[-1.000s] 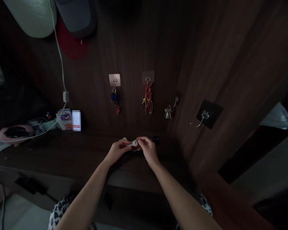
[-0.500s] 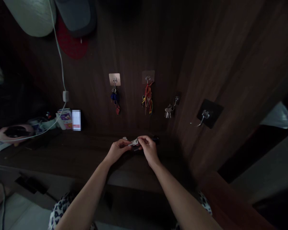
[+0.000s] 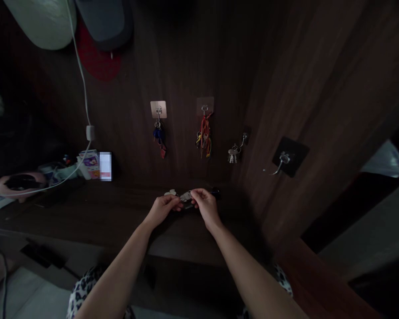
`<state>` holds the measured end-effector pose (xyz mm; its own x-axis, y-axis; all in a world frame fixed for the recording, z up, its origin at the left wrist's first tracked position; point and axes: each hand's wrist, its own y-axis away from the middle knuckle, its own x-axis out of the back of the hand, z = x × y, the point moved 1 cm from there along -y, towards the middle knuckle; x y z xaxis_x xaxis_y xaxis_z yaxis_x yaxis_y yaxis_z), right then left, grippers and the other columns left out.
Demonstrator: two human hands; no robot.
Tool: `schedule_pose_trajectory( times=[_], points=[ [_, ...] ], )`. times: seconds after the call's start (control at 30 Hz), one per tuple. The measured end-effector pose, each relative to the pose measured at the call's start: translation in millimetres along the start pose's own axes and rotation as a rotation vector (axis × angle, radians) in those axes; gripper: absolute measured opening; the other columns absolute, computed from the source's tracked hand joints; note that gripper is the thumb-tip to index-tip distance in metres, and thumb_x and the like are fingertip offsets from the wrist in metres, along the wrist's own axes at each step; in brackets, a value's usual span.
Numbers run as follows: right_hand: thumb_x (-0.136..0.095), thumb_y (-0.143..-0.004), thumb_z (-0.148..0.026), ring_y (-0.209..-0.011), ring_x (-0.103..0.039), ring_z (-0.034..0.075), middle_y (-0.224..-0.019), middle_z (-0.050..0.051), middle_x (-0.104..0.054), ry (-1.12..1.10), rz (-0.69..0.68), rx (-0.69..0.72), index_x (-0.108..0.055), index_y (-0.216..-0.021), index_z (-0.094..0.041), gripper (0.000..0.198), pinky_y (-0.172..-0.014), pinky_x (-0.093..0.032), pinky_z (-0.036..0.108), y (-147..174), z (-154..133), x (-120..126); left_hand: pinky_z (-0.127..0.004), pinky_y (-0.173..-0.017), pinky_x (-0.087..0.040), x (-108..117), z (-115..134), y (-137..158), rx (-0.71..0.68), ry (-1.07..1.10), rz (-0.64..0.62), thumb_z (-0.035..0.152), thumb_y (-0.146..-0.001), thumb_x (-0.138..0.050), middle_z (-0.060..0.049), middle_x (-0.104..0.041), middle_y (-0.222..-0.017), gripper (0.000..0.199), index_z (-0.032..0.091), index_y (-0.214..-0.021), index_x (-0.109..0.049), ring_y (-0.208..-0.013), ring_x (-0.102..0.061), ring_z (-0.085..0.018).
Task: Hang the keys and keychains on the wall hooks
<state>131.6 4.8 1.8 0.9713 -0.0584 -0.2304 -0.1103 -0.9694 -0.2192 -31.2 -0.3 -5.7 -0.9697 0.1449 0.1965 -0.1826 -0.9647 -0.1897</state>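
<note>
Between my hands, low over the dark wooden shelf (image 3: 126,212), is a bunch of silver keys (image 3: 186,196). My right hand (image 3: 205,207) pinches its right end between thumb and fingers. My left hand (image 3: 164,208) is closed on its left side, fingertips together. Pale, flat, key-like pieces (image 3: 170,192) show just behind the left fingers; I cannot tell whether they join the bunch. A dark flat piece hangs or lies beneath the keys, too dim to name. Behind my right hand sits a small black object (image 3: 216,192).
On the back panel hang blue-tagged keys (image 3: 158,134), keys on red cords (image 3: 204,133) and a silver key bunch (image 3: 233,153). A hook (image 3: 282,161) juts from the right panel. Boxes (image 3: 90,164) and a pink object (image 3: 36,180) stand left, with a white cable (image 3: 81,75) hanging there.
The keys between my hands have turned, and the pale pieces behind my left fingers show more. My left fingers have curled in closer; my right hand stays in nearly the same place.
</note>
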Motion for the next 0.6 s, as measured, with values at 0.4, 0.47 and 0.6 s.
schedule_pose_trajectory(
  times=[0.4, 0.47, 0.6],
  points=[
    [-0.065, -0.065, -0.042, -0.051, -0.051, 0.009, -0.056, -0.001, -0.057, 0.001, -0.045, -0.024, -0.062, -0.067, -0.015, 0.027, -0.043, -0.034, 0.018, 1.8, -1.8, -0.9, -0.027, -0.066, -0.048, -1.4, 4.6, 0.8, 0.038, 0.038, 0.011, 0.047, -0.072, -0.059, -0.003, -0.069, -0.075, 0.034, 0.015, -0.080, -0.065, -0.065, -0.062, -0.014],
    [-0.065, -0.065, -0.041, -0.052, -0.052, 0.010, -0.057, -0.001, -0.058, 0.004, -0.063, -0.016, -0.062, -0.068, -0.016, 0.026, -0.043, -0.035, 0.018, 1.9, -2.5, -0.4, -0.027, -0.065, -0.048, -1.5, 5.4, 0.9, 0.042, 0.040, 0.007, 0.047, -0.072, -0.059, -0.004, -0.069, -0.075, 0.035, 0.014, -0.080, -0.065, -0.065, -0.062, -0.014],
    [-0.065, -0.065, -0.040, -0.053, -0.052, 0.011, -0.059, -0.001, -0.059, 0.022, -0.067, -0.002, -0.062, -0.069, -0.016, 0.025, -0.044, -0.034, 0.019, 1.7, -4.1, 0.5, -0.026, -0.066, -0.048, -1.6, 6.2, 1.1, 0.056, 0.072, -0.003, 0.047, -0.072, -0.060, -0.004, -0.069, -0.076, 0.035, 0.014, -0.085, -0.066, -0.066, -0.062, -0.014]
  ],
)
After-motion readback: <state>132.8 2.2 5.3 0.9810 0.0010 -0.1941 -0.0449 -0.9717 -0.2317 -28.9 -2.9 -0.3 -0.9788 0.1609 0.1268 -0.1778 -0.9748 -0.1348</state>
